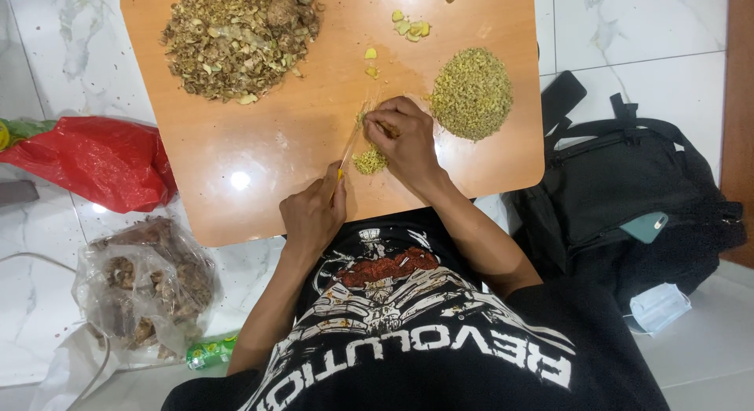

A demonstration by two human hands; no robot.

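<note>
A small orange wooden table stands over my lap. My left hand grips a thin knife with a yellow handle, its blade angled up toward my right hand. My right hand is closed on a small yellowish piece, pressed to the tabletop by the blade. Just below the fingers lies a little heap of fresh chopped bits. To the right is a larger round pile of fine yellow-green mince. A big heap of brownish peels and scraps sits at the far left, with a few yellow chunks at the far edge.
On the white marble floor to the left lie a red plastic bag and a clear bag of brown roots. At the right lies a black backpack holding a teal phone, with a face mask beside it.
</note>
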